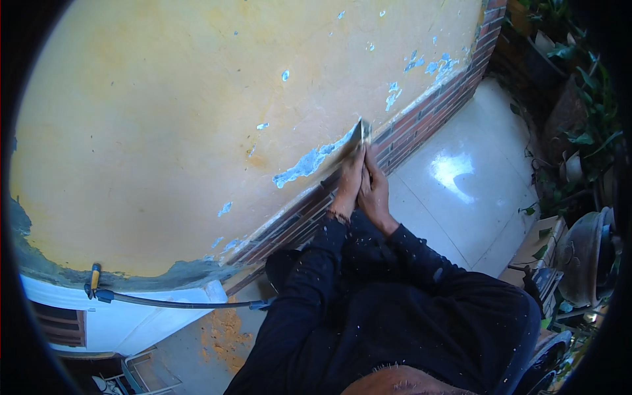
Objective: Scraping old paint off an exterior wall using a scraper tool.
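Left hand: fingers [355, 161] nearly straight and drawn together, closed on the scraper [363, 131]; the left hand [349, 182] lies against the other hand, with a dark band [338, 216] at the wrist.
Right hand: closed on the same tool from the opposite side; the right hand [375, 192] has its fingers pointing toward the blade (the handle is hidden between the palms, so the exact grip cannot be told).
Scraper position: beyond the fingertips, at the lower part of the yellow wall [164, 131]; the blade is blurred, and its edge is at the upper right end of the largest bare patch [306, 166].
Wall surface: smaller bluish-grey chips show around that patch.
Brick band: red-brown brick band [415, 135] along the wall's foot, just beside the hands.
Floor: pale, glossy tiled floor [428, 220] to the right of the band.
Left side: a yellow-handled tap [96, 276] with a dark hose [178, 303] attached.
Right side: green plants [582, 138] and a grey basin [582, 257].
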{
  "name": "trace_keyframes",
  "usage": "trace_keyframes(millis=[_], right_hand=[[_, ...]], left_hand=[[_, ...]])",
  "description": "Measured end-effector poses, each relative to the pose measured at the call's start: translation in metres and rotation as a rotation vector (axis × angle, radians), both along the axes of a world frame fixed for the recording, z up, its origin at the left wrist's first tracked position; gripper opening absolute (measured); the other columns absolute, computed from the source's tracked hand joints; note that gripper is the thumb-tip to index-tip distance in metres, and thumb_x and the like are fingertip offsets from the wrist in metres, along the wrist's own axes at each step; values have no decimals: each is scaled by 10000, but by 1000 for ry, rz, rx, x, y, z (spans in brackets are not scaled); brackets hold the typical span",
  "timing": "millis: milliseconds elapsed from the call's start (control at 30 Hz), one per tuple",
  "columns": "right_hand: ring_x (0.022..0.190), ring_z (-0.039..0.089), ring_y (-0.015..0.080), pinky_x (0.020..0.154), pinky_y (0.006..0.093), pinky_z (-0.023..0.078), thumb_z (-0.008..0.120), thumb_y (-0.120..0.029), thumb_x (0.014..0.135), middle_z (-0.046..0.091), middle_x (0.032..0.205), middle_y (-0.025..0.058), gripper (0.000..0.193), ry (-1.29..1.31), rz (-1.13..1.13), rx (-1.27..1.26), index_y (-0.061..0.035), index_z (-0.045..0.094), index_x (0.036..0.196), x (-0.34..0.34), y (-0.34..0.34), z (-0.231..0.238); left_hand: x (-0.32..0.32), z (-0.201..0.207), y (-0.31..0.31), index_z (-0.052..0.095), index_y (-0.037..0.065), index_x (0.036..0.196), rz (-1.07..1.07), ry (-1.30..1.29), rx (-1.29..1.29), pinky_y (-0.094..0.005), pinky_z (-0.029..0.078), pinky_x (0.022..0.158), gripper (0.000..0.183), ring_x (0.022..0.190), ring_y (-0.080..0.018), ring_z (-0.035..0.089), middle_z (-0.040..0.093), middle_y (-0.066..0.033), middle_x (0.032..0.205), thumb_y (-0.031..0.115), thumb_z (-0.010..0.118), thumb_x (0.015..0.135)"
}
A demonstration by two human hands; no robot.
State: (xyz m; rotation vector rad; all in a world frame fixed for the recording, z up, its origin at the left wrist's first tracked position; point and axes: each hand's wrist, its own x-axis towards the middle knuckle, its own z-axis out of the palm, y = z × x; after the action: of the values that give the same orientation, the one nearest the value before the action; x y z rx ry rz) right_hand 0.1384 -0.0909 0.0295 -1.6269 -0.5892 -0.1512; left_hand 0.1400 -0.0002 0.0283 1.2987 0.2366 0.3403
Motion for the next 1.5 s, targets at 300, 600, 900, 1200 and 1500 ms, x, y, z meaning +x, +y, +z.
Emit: trace_keyframes(millis=[300,600,900,1200,1500], right_hand=[[1289,621,359,1067,392,479,550,-100,1039,611,1415,244,508,156,95,-118,-90,476,1542,6,-42,45],[753,723,312,693,395,549,663,-170,968,759,983,185,316,-244,172,-896,-178,749,1272,49,-114,169],[793,732,273,778,372,581,675,-116,947,782,939,133,229,-853,176,-1126,-127,809,1132,108,-44,212],[876,741,332,847,420,581,669,-171,926,779,966,126,188,-628,369,-1303,-111,821,1019,87,-18,195],[916,743,317,882,409,575,677,-175,940,777,1032,152,199,-650,481,-1273,-64,805,1044,47,5,208]], left_hand=[[-5,12,-25,624,-20,1355,-60,84,-175,-314,488,1013,643,1145,-172,632,691,-103,1264,537,432,1098],[-44,13,-41,566,45,1402,-178,164,-430,-367,432,1075,712,1255,-199,618,664,-86,1364,647,396,1062],[-89,-11,-40,595,82,1334,47,351,-479,-414,444,1035,573,1186,-215,653,699,-54,1272,569,438,1075],[-100,-4,-28,638,105,1279,173,293,-523,-370,478,967,443,1103,-189,670,712,-32,1203,477,515,1073],[-108,10,-20,648,111,1240,237,227,-475,-328,484,856,399,1011,-162,668,714,-23,1132,454,546,1063]])
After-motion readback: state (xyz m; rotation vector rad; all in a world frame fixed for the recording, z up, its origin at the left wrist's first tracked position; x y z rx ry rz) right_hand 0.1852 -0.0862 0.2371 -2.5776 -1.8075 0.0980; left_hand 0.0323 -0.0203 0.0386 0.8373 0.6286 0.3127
